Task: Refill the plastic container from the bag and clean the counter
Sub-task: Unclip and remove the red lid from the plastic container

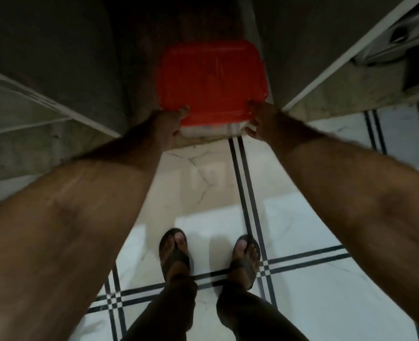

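A plastic container [212, 80] with a red lid and a pale, translucent body sits low in a dark recess between two cabinet sides. Its near edge reaches the front of the recess floor. My left hand [169, 126] grips the container's near left corner, thumb on the lid. My right hand [262, 121] grips the near right corner in the same way. Both arms stretch down and forward. No bag is in view.
An open cabinet door [55, 104] angles out on the left and another [346, 57] on the right. Grey shelving [400, 33] with dark items shows at the upper right. My two sandalled feet [208, 257] stand on white floor tiles with black stripes.
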Available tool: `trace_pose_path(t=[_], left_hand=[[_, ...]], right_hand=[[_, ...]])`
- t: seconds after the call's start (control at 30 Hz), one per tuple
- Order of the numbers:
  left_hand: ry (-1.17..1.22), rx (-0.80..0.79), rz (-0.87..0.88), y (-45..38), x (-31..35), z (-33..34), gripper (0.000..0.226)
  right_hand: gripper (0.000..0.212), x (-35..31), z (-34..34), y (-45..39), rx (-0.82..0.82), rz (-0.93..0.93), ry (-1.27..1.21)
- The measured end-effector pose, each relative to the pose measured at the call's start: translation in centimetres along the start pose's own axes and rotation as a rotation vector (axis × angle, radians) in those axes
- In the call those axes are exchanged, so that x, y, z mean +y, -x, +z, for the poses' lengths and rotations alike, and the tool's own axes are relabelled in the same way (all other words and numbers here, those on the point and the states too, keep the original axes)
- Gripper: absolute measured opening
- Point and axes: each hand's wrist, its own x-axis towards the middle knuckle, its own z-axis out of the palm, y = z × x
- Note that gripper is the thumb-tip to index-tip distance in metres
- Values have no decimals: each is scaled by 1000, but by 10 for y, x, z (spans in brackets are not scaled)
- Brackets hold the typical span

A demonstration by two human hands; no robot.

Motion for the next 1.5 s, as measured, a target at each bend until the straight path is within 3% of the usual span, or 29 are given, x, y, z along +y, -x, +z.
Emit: trace_pose_path(t=[0.07,0.2,0.27,0.37,0.5,0.63,0.8,0.87,1.07,1.2,1.4,1.5], left_hand=[[19,1,-11,21,-12,-8,27],[47,55,-122,113,-36,-30,27],[107,67,-203,185,-29,-42,48],[157,39,-201,295,-3,-60,44],[209,77,-118,424,56,-82,38],[262,126,-18,518,110,-107,45],[359,166,137,609,177,-129,37],[430,192,207,639,200,-134,31],[590,176,386,709,247,-138,22],[651,130,498,716,283,-143,59],[618,148,547,657,364,-144,37],[529,159,521,617,400,-144,36]], right_hand=[[12,12,-6,13,85,65,-105],[12,46,-11,108,190,218,-161],[11,53,-14,171,258,232,-154],[15,35,-11,277,366,197,-67],[32,-13,-9,397,335,164,-28],[57,-69,-8,489,295,0,132],[31,-151,-2,583,238,-302,192],[38,-176,0,615,224,-418,156],[48,-242,-1,686,186,-672,20],[44,-287,7,694,93,-751,-19],[44,-361,43,647,86,-716,-15],[39,-391,59,612,103,-675,17]])
